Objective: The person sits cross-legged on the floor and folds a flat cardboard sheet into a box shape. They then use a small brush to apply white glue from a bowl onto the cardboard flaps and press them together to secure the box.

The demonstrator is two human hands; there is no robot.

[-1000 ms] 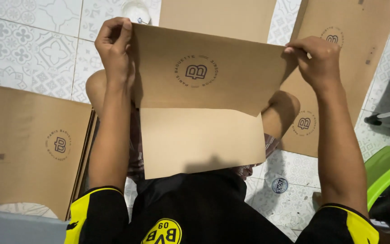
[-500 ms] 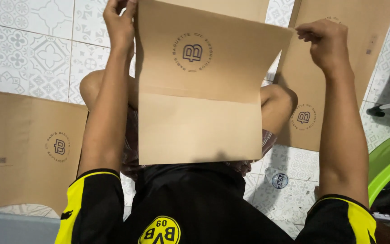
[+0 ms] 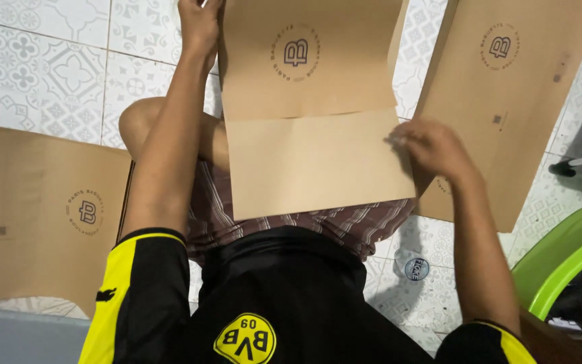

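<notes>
Here my left hand [image 3: 199, 23] pinches the top left edge of the folded cardboard sheet [image 3: 314, 114], which hangs over my lap. My right hand [image 3: 429, 148] rests with curled fingers on its right edge, at the crease. Flat cardboard stacks lie on the tiled floor [image 3: 42, 74], one at my left [image 3: 35, 216], another at my right [image 3: 506, 94].

The folded cardboard sheet [image 3: 314, 128] is plain tan with a dark round emblem. Beneath it, the shorts [image 3: 291, 219] show maroon and white stripes. Left of it, floor tiles [image 3: 48, 67] are white with grey floral patterning.
</notes>
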